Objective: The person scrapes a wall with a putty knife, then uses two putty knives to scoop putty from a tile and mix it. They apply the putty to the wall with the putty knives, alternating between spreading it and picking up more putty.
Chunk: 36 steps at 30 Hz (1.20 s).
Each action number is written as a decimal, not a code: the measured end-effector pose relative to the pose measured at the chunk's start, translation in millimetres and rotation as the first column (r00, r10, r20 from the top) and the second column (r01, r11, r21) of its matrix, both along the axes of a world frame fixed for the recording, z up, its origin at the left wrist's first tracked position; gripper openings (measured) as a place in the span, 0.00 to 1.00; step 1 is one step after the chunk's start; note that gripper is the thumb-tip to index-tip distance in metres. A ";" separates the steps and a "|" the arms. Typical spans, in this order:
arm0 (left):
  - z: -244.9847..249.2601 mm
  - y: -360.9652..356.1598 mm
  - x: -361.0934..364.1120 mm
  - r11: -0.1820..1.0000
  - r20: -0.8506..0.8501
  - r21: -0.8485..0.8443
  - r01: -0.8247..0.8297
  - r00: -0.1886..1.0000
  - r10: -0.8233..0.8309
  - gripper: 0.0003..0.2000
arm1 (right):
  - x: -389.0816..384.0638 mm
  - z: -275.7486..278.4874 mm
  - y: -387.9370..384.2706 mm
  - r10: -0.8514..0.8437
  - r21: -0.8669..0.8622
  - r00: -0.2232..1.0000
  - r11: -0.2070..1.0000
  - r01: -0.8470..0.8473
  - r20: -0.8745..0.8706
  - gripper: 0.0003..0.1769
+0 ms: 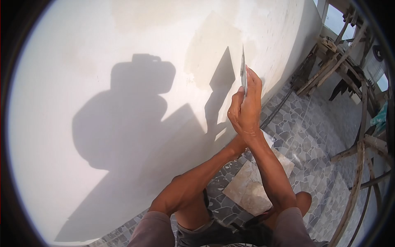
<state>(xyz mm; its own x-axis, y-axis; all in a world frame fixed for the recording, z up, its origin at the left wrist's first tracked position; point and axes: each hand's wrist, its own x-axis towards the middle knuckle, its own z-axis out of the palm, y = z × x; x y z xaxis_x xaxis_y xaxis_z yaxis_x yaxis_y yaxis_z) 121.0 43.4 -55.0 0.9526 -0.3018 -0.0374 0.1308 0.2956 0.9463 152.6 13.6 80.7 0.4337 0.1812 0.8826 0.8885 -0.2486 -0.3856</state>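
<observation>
My right hand is raised close to the pale wall, its fingers closed round a putty knife. The thin metal blade points up and shows almost edge-on, apart from the wall as far as I can see. Left of it, the knife's shadow falls on the wall, wide at the blade. My left forearm crosses behind my right wrist, which hides the left hand and whatever it may hold. A small white flat piece peeks out just right of my right forearm.
A beige patch marks the wall ahead. Below lies a floor of grey stone-pattern tiles, with a loose marbled tile near my knees. Wooden poles and trestles stand along the right side.
</observation>
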 end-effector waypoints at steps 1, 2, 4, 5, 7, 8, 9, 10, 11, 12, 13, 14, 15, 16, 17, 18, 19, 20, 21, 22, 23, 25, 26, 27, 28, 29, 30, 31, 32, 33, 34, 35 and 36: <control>-4.5 0.5 3.3 1.000 -0.010 -0.009 0.014 1.000 -0.014 0.24 | 6.4 5.7 2.8 0.000 0.059 0.989 0.998 0.008 -0.151 0.37; -9.0 0.6 6.1 0.999 -0.020 -0.019 0.027 0.999 -0.028 0.23 | 11.8 7.7 6.1 -0.031 0.023 0.992 0.999 0.034 -0.123 0.37; 1.6 2.5 3.6 1.000 0.009 0.028 -0.003 1.000 0.003 0.26 | 19.5 7.8 16.7 -0.087 -0.048 0.994 0.995 0.085 -0.059 0.37; 5.9 4.0 1.8 0.998 0.023 0.052 -0.020 1.000 0.019 0.28 | 17.4 4.2 21.9 -0.105 -0.059 0.994 0.993 0.106 0.015 0.37; -9.7 7.9 0.8 0.994 -0.005 0.089 -0.059 0.998 0.060 0.33 | 3.8 -4.5 34.3 -0.135 -0.080 0.978 0.986 0.149 0.157 0.38; -18.7 9.7 4.2 0.988 -0.030 0.141 -0.066 0.997 0.071 0.36 | -3.0 -9.3 38.1 -0.133 -0.103 0.969 0.982 0.157 0.210 0.38; -27.2 11.6 7.5 0.979 -0.054 0.192 -0.070 0.995 0.082 0.39 | -9.8 -17.4 42.1 -0.158 -0.141 0.952 0.970 0.199 0.263 0.38; -32.2 13.0 14.2 0.960 -0.089 0.273 -0.058 0.992 0.086 0.42 | -14.5 -28.9 43.4 -0.143 -0.164 0.940 0.966 0.201 0.309 0.39; -37.8 13.3 19.3 0.935 -0.123 0.353 -0.043 0.988 0.092 0.44 | -18.4 -39.8 43.2 -0.127 -0.187 0.926 0.961 0.203 0.355 0.39; -41.6 12.1 21.1 0.923 -0.093 0.377 -0.079 0.988 0.123 0.44 | -22.6 -46.7 38.7 -0.053 -0.220 0.932 0.965 0.140 0.359 0.39; -43.0 10.2 20.8 0.909 -0.062 0.401 -0.116 0.986 0.153 0.43 | -25.7 -52.2 31.2 0.020 -0.254 0.932 0.964 0.077 0.361 0.40; -44.4 8.6 20.0 0.893 -0.030 0.423 -0.152 0.983 0.181 0.42 | -25.5 -55.4 24.3 0.093 -0.287 0.928 0.958 0.016 0.361 0.40; -40.6 10.3 15.9 0.925 -0.020 0.353 -0.137 0.988 0.154 0.40 | -22.9 -52.0 19.7 0.078 -0.255 0.932 0.967 0.016 0.353 0.41; -36.8 13.3 10.4 0.952 -0.007 0.281 -0.120 0.992 0.127 0.38 | -18.3 -46.2 15.2 0.063 -0.223 0.937 0.975 0.016 0.344 0.41; -30.3 11.5 7.3 0.970 0.008 0.210 -0.119 0.993 0.120 0.35 | -15.2 -36.1 11.6 0.049 -0.191 0.941 0.982 0.017 0.335 0.41; -23.4 9.7 4.0 0.984 0.022 0.137 -0.114 0.994 0.112 0.32 | -9.8 -23.3 9.1 -0.001 -0.134 0.964 0.990 0.038 0.266 0.41; -18.6 2.5 4.6 0.990 0.037 0.066 -0.126 0.992 0.123 0.30 | -1.7 -8.6 8.8 -0.034 -0.065 0.970 0.997 0.051 0.239 0.40; -20.5 1.1 6.8 0.993 0.016 0.047 -0.106 0.994 0.106 0.27 | 8.8 2.5 11.7 -0.070 -0.001 0.978 0.997 0.072 0.195 0.38; -22.4 -0.4 9.1 0.996 -0.004 0.029 -0.088 0.996 0.088 0.25 | 17.8 12.4 14.5 -0.103 0.062 0.983 0.994 0.095 0.149 0.37; -35.7 3.1 16.7 0.997 -0.060 0.061 -0.038 0.997 0.041 0.23 | 22.8 24.7 17.3 -0.095 0.048 0.988 0.995 0.090 0.125 0.36; -47.8 6.7 24.5 0.996 -0.114 0.091 0.012 0.993 -0.001 0.21 | 25.5 37.9 21.6 -0.086 0.035 0.991 0.996 0.083 0.104 0.35; -59.0 4.3 29.6 0.996 -0.091 0.091 -0.012 0.996 0.020 0.20 | 21.1 47.3 29.0 -0.095 0.014 0.987 0.995 0.095 0.127 0.34; -65.1 4.2 30.4 0.997 -0.064 0.073 -0.011 0.998 0.016 0.21 | 16.1 48.0 32.6 -0.114 0.007 0.978 0.993 0.114 0.176 0.34; -59.5 4.5 27.2 0.998 -0.037 0.054 -0.009 0.999 0.011 0.22 | 10.7 47.0 35.4 -0.131 0.002 0.965 0.991 0.134 0.225 0.33; -26.9 7.5 10.9 1.000 0.008 0.019 0.005 1.000 -0.005 0.25 | 4.0 44.4 36.3 -0.098 -0.021 0.972 0.994 0.105 0.212 0.36; -8.5 9.6 1.8 1.000 0.054 -0.017 0.020 0.998 -0.019 0.28 | -2.3 39.6 36.8 -0.074 -0.054 0.966 0.994 0.090 0.247 0.37; -10.5 10.1 1.2 1.000 0.031 0.000 -0.017 0.999 0.017 0.31 | -7.8 32.6 37.1 -0.050 -0.089 0.958 0.993 0.078 0.281 0.38; -16.3 9.9 1.0 0.999 0.008 0.017 -0.051 0.999 0.051 0.33 | -12.3 24.6 37.4 -0.026 -0.124 0.949 0.990 0.068 0.314 0.39; -20.8 10.8 4.0 0.995 -0.012 0.081 -0.063 0.998 0.065 0.34 | -14.6 13.3 40.3 -0.018 -0.140 0.928 0.987 0.076 0.373 0.40; -26.4 11.6 7.3 0.987 -0.033 0.144 -0.072 0.996 0.077 0.36 | -17.7 2.7 40.2 -0.022 -0.196 0.912 0.974 0.111 0.409 0.37; -29.9 14.2 13.8 0.966 -0.053 0.251 -0.056 0.996 0.071 0.38 | -18.6 -9.2 39.2 0.020 -0.220 0.897 0.972 0.086 0.441 0.36; -34.4 13.8 15.8 0.960 -0.054 0.271 -0.072 0.995 0.089 0.38 | -19.3 -19.5 37.2 0.062 -0.244 0.879 0.968 0.062 0.473 0.34; -33.1 13.4 16.0 0.952 -0.055 0.292 -0.087 0.993 0.108 0.37 | -22.3 -24.4 32.2 0.128 -0.296 0.880 0.955 0.016 0.458 0.35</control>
<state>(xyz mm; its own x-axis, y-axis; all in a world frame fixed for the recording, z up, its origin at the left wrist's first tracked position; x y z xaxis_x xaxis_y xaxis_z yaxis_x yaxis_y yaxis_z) 137.0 56.9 -88.1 0.9689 -0.1741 -0.1758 0.1830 0.0258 0.9828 130.3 45.8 56.4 -0.0354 0.4643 0.8850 0.9610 -0.2272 0.1576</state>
